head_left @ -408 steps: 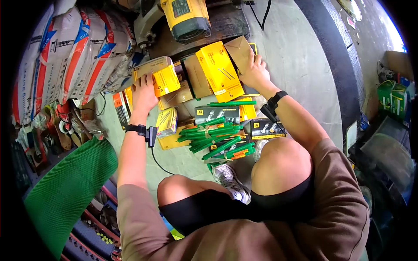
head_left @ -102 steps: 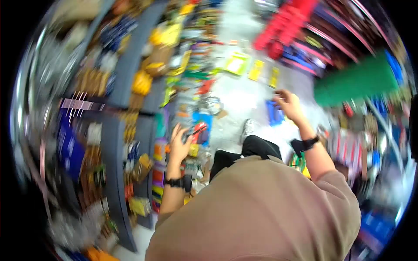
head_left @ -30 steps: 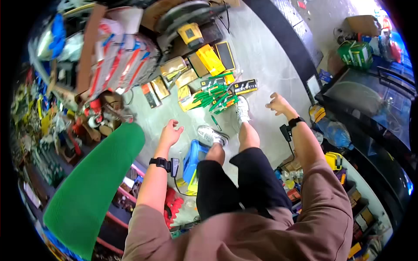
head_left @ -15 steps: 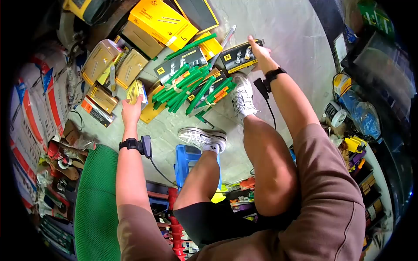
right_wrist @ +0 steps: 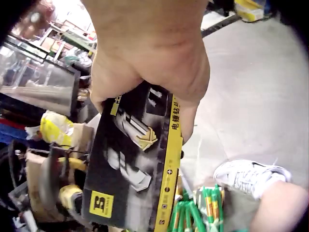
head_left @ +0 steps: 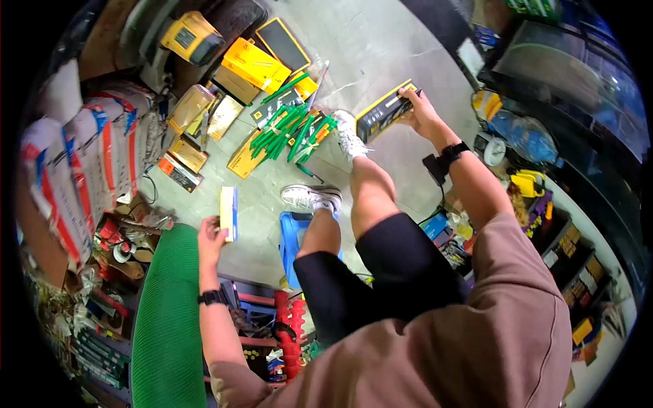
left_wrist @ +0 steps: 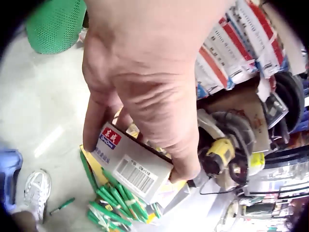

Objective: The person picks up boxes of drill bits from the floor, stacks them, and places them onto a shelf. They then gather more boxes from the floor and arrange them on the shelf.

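Observation:
My left hand [head_left: 211, 245] grips a small carton [head_left: 229, 214] with a pale yellow face and a blue edge; in the left wrist view its white end with a barcode [left_wrist: 137, 174] faces the camera. Thumb and fingers sit on opposite sides of it. Out to the right, my right hand [head_left: 423, 114] holds a long black and yellow drill bit box [right_wrist: 130, 164] by one end, tilted, with drill bit tips pictured on it. Both boxes are held away from the pile. Between the hands lie bundles of green tubes [head_left: 277, 136] on the floor.
Beyond the tubes lie more cartons, including a bright yellow box [head_left: 255, 64] and an open black tray [head_left: 283, 45]. A yellow and black power tool [head_left: 192, 39] stands behind. Striped sacks [head_left: 102, 156] and a green mesh roll [head_left: 166, 319] flank the left; a blue stool [head_left: 289, 248] sits near my feet.
A second ago both hands were empty. Half a second ago they reached down to the two boxes at the pile. Now each box is lifted away, left and right, and my body is higher.

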`<action>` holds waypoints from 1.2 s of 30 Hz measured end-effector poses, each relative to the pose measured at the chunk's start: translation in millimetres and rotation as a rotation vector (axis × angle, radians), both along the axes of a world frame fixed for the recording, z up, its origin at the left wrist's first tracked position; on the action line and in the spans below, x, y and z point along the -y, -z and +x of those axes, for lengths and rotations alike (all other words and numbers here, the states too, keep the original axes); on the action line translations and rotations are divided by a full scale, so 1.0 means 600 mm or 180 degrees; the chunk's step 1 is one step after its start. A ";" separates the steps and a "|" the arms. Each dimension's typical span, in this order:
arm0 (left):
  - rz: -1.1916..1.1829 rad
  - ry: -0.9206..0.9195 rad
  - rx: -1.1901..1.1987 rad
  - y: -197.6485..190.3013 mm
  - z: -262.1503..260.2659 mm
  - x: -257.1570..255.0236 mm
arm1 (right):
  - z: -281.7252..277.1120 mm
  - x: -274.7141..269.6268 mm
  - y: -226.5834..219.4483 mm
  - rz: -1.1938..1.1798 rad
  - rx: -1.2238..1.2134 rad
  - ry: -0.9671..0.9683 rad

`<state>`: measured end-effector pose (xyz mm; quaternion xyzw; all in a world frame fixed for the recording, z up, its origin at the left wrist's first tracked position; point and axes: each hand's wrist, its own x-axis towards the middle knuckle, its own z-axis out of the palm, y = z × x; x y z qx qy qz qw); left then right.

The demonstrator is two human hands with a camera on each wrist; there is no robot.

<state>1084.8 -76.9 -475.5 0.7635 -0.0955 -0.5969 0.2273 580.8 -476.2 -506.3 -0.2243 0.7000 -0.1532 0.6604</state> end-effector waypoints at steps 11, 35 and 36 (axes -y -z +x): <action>-0.1605 -0.0052 -0.1475 -0.654 -0.160 -0.068 | 0.148 -0.166 -0.748 0.1980 0.0839 -0.1581; -0.3435 -0.1151 0.0598 -1.065 -0.331 -0.038 | 0.380 -0.103 -1.124 0.0248 0.2915 -0.4875; -0.3338 -0.1305 0.0650 -1.077 -0.350 -0.013 | 0.381 -0.084 -1.148 0.0538 0.2938 -0.5002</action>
